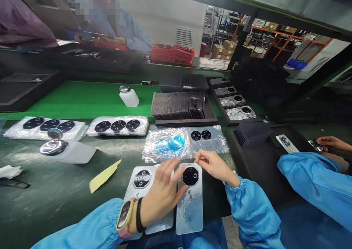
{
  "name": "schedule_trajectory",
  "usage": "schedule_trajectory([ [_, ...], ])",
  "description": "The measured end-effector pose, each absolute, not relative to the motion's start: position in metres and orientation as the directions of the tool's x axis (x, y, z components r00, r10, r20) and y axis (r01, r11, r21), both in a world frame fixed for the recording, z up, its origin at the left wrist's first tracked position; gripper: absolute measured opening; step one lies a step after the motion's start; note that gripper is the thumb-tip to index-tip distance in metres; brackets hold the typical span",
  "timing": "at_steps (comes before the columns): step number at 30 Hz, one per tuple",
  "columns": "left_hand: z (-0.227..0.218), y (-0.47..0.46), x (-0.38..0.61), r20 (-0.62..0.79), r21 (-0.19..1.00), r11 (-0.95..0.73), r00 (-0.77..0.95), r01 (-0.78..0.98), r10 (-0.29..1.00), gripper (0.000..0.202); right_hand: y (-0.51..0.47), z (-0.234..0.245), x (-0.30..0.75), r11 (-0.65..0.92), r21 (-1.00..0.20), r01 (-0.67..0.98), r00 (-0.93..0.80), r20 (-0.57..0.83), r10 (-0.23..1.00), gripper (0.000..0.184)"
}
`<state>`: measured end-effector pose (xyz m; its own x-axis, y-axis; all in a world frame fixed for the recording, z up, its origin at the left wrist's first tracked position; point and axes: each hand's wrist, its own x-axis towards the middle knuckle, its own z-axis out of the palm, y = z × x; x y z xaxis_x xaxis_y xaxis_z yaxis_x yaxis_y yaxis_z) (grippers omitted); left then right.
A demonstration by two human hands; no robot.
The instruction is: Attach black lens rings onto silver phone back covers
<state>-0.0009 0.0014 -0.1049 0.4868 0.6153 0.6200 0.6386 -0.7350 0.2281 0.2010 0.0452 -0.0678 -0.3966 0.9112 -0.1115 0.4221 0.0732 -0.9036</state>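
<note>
Three silvery phone back covers lie side by side at the front edge. My left hand (162, 192) rests on them with fingers spread, the thumb against the left edge of the rightmost cover (190, 205), beside its black octagonal camera plate (190, 176). My right hand (213, 165) sits at that cover's top right corner, fingers pinched together; whatever they hold is too small to make out. The leftmost cover (140, 183) shows a grey camera plate.
Plastic sheets (118, 126) of black camera plates lie ahead, with a blue film (176, 142), a white bottle (128, 96), trays of dark parts (178, 106) and covers (236, 106). A yellow strip (104, 176) lies left. A co-worker's sleeve (316, 179) is at right; another person sits across.
</note>
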Motion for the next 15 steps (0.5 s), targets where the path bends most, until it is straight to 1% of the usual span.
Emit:
schedule_trajectory([
  [2, -0.088, 0.014, -0.008, 0.505, 0.478, -0.654, 0.426, 0.586, 0.751, 0.053, 0.045, -0.057, 0.201, 0.101, -0.926, 0.365, -0.366, -0.043, 0.930, 0.014],
  [3, -0.080, 0.019, -0.010, 0.429, 0.590, -0.593, 0.409, 0.548, 0.805, 0.057, 0.044, -0.051, 0.201, 0.131, -0.928, 0.350, -0.345, 0.002, 0.939, 0.012],
  [4, -0.071, 0.023, -0.011, 0.343, 0.691, -0.521, 0.408, 0.501, 0.846, 0.057, 0.043, -0.045, 0.200, 0.168, -0.925, 0.341, -0.327, 0.051, 0.944, 0.010],
  [5, -0.063, 0.026, -0.012, 0.254, 0.772, -0.445, 0.423, 0.453, 0.870, 0.052, 0.042, -0.039, 0.198, 0.212, -0.918, 0.336, -0.319, 0.101, 0.942, 0.009],
  [6, -0.055, 0.029, -0.012, 0.169, 0.832, -0.370, 0.446, 0.413, 0.879, 0.046, 0.040, -0.033, 0.197, 0.261, -0.906, 0.333, -0.321, 0.151, 0.935, 0.008],
  [7, -0.048, 0.030, -0.011, 0.107, 0.867, -0.314, 0.472, 0.388, 0.875, 0.040, 0.038, -0.027, 0.195, 0.311, -0.890, 0.333, -0.327, 0.200, 0.923, 0.008],
  [8, -0.040, 0.031, -0.010, 0.078, 0.880, -0.288, 0.484, 0.378, 0.872, 0.037, 0.035, -0.021, 0.194, 0.358, -0.871, 0.337, -0.335, 0.245, 0.910, 0.008],
  [9, -0.033, 0.031, -0.009, 0.080, 0.879, -0.291, 0.487, 0.376, 0.870, 0.036, 0.033, -0.014, 0.192, 0.399, -0.850, 0.344, -0.340, 0.284, 0.897, 0.009],
  [12, -0.015, 0.029, -0.008, 0.180, 0.854, -0.376, 0.474, 0.360, 0.862, 0.031, 0.025, 0.004, 0.190, 0.477, -0.800, 0.363, -0.342, 0.362, 0.867, 0.010],
  [15, -0.002, 0.026, -0.011, 0.290, 0.829, -0.464, 0.470, 0.312, 0.834, 0.028, 0.020, 0.018, 0.189, 0.519, -0.773, 0.365, -0.364, 0.394, 0.844, 0.009],
])
